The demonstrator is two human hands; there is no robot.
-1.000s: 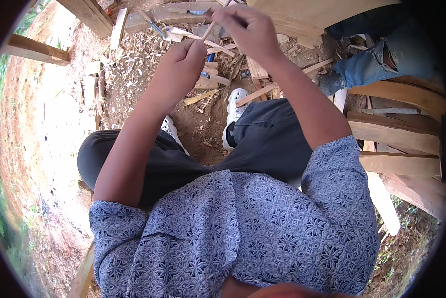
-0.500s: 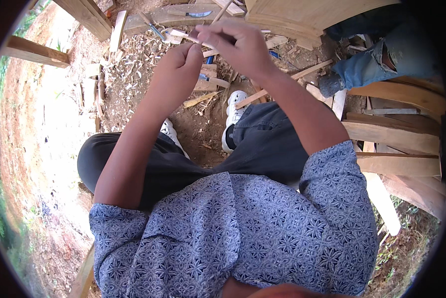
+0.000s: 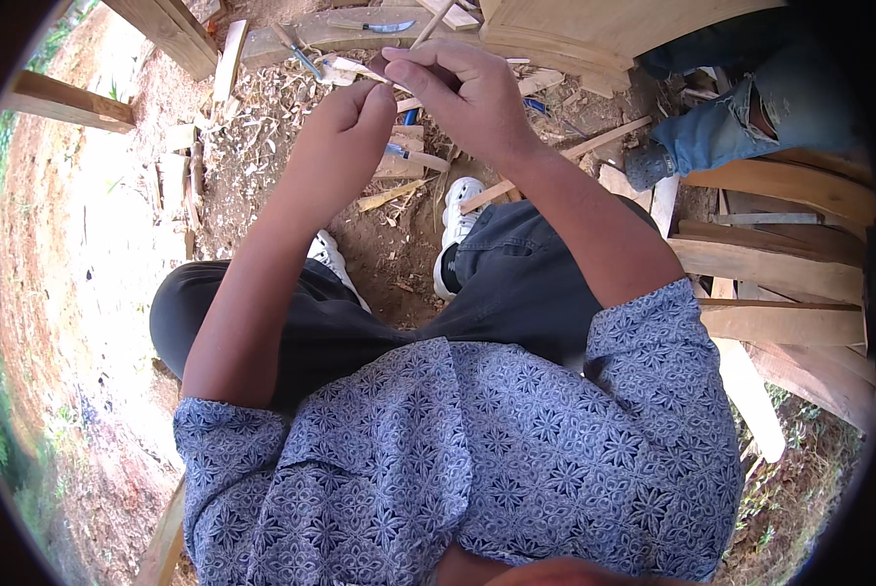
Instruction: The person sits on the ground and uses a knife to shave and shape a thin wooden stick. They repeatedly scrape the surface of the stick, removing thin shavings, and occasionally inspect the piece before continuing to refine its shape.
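stick point(image 3: 434, 23) of pale wood, seemingly pinched low down by the left hand point(image 3: 343, 139) and gripped with a dark scrap point(image 3: 378, 66) by the right hand point(image 3: 482, 105) above the ground point(image 3: 394, 262), could snap if the hands bend it too hard.

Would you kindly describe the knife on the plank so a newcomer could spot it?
Find the long curved plank near the picture's top. A knife lies lengthwise on it, blade pointing right, unlike the slanting, blue-ended tool to its left.

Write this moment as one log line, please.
left hand: grips thin wooden stick | right hand: pinches dark brown piece at stick | nearby: knife on board, wood shavings
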